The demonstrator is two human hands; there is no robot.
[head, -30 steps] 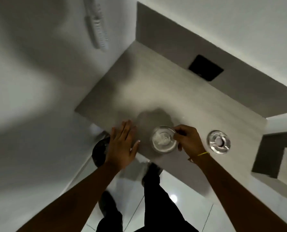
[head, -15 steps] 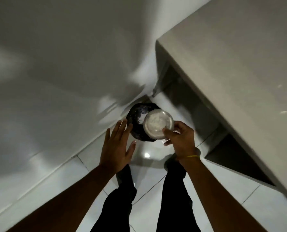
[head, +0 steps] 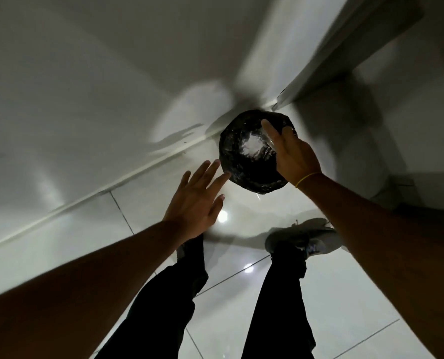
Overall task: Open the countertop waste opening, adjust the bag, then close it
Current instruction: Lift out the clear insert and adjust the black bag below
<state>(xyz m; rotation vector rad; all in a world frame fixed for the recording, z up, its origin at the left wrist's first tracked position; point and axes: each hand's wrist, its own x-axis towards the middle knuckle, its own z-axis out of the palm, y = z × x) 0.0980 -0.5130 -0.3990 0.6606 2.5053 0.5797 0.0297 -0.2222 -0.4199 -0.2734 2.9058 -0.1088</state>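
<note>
A round bin lined with a black waste bag stands on the floor by the wall, below the counter's end. My right hand is over the bag's right side, fingers curled on a round shiny lid, which shows only as a pale blur above the bag's mouth. Just left of the bag's rim, my left hand hovers open with fingers spread, its fingertips almost at the bag. The countertop opening itself is out of view.
The counter's edge runs diagonally across the upper right, with dark space beneath it. A white wall and baseboard lie to the left. My legs and a grey shoe stand on glossy white floor tiles.
The view has swung from the countertop down to the floor bin. My right hand carried the lid off the counter and now holds it over the bag; my left hand followed, staying open.
</note>
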